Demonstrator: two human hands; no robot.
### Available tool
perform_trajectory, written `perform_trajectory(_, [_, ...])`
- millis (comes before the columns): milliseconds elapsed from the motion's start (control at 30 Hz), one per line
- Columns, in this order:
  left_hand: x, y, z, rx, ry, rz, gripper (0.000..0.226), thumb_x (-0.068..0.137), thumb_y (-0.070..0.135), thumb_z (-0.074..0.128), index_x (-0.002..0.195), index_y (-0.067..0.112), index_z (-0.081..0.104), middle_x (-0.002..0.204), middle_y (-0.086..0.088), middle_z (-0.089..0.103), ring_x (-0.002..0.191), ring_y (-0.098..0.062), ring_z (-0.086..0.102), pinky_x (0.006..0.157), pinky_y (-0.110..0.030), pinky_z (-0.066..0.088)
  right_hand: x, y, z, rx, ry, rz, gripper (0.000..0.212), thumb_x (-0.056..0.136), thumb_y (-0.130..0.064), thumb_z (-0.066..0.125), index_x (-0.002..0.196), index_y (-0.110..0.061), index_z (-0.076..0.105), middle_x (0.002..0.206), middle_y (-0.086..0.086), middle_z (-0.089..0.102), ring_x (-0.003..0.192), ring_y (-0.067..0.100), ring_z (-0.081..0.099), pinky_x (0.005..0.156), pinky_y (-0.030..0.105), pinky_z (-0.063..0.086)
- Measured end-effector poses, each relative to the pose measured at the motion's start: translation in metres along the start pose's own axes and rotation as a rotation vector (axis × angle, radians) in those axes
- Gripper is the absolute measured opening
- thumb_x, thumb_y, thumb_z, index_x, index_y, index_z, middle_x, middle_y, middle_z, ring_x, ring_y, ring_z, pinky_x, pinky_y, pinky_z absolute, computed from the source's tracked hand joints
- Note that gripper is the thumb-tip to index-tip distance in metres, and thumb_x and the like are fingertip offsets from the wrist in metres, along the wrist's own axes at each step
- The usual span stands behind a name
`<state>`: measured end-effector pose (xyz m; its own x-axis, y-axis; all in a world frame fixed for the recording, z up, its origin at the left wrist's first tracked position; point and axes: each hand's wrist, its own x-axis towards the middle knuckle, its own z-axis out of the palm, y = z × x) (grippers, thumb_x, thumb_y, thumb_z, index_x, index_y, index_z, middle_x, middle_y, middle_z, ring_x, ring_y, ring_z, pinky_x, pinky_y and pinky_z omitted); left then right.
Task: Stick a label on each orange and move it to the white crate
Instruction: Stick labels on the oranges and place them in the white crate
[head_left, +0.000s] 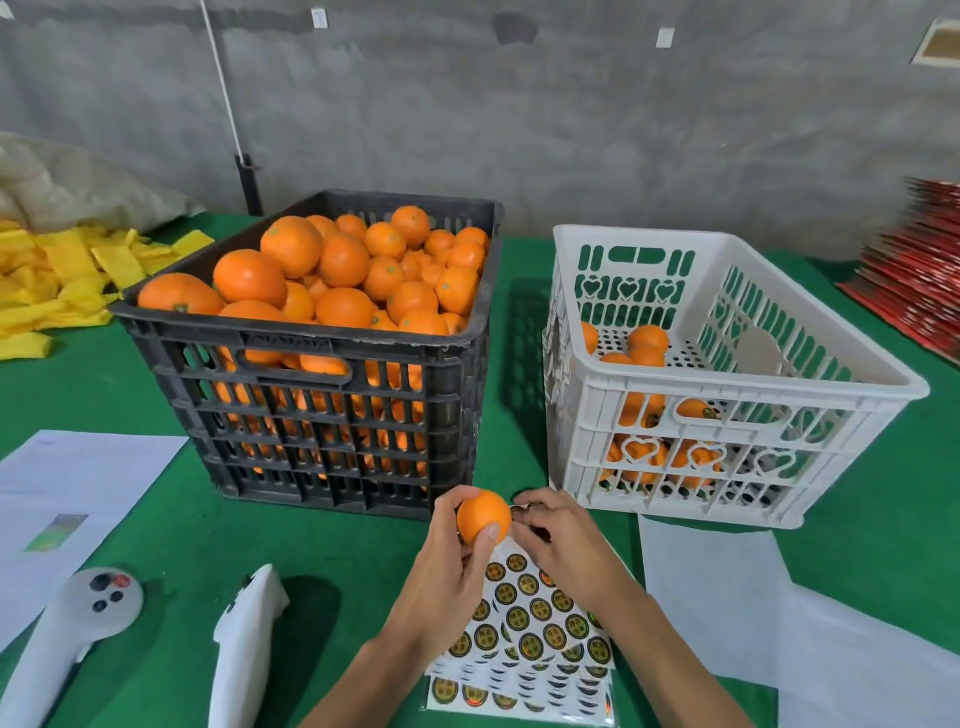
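Orange (483, 516), small, round, smooth-skinned, gripped in left hand (451, 564) at about 6 o'clock of the view, thumb curled over its near side, fingers wrapped behind. Held above green bench (171, 545), just over top edge of sticker sheet (524, 629). No label visible on the side facing the camera.

Right hand (556, 535) touching the fruit's right flank, fingers curled, apparently pinching something small and dark against the peel; cannot tell what.

Black crate (311, 400) at 11 o'clock, heaped past the rim with oranges (343, 265), more showing through slatted walls.

White crate (727, 400) at 2 o'clock, just beside the black one, heart-shaped cutouts in its walls, only a shallow layer of fruit on its perforated floor, mostly toward the left and near end.

Sticker sheet at 6 o'clock under both wrists, rows of round dark-and-gold labels, several spots already peeled bare.

White controllers (78, 623) at 8 o'clock, printed paper (67, 483) at 9, yellow foam sleeves (57, 275) at 10, red stack (919, 270) at 3.
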<state>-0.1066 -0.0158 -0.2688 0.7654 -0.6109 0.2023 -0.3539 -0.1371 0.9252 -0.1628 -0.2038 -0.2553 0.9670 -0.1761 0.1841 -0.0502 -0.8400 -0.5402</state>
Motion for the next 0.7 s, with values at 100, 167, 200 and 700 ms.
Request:
perform_trajectory(100, [0.0,0.0,0.0,0.023,0.037,0.011,0.04,0.102,0.066,0.044,0.135,0.045,0.033,0.111,0.026,0.055,0.081,-0.012,0.07,0.068,-0.025,0.055,-0.001,0.0,0.002,-0.008,0.056,0.007,0.025,0.102,-0.024,0.061,0.117,-0.011,0.077,0.128,-0.001,0.065,0.12,0.016,0.055,0.109,0.031,0.039])
perform_trajectory(167, [-0.001,0.0,0.0,0.036,0.057,0.011,0.037,0.102,0.067,0.042,0.133,0.05,0.032,0.111,0.029,0.055,0.086,-0.015,0.071,0.075,-0.029,0.059,-0.004,0.003,-0.002,0.019,0.089,0.02,0.024,0.101,-0.023,0.062,0.115,-0.011,0.078,0.125,-0.002,0.067,0.115,0.014,0.058,0.108,0.034,0.042])
perform_trajectory(200, [-0.001,0.0,0.0,0.045,0.062,0.01,0.036,0.101,0.069,0.041,0.132,0.052,0.032,0.11,0.029,0.055,0.086,-0.015,0.072,0.074,-0.029,0.059,-0.008,0.005,-0.006,0.032,0.083,0.028,0.025,0.101,-0.027,0.062,0.115,-0.013,0.078,0.125,-0.005,0.066,0.116,0.011,0.057,0.108,0.033,0.042])
perform_trajectory(700, [-0.002,0.0,0.001,0.033,0.05,-0.018,0.044,0.097,0.075,0.04,0.135,0.055,0.03,0.116,0.028,0.057,0.098,-0.008,0.072,0.073,-0.021,0.054,-0.036,0.027,-0.018,0.081,0.055,0.078,0.036,0.094,-0.042,0.069,0.122,-0.02,0.075,0.133,-0.019,0.06,0.124,-0.003,0.051,0.113,0.025,0.038])
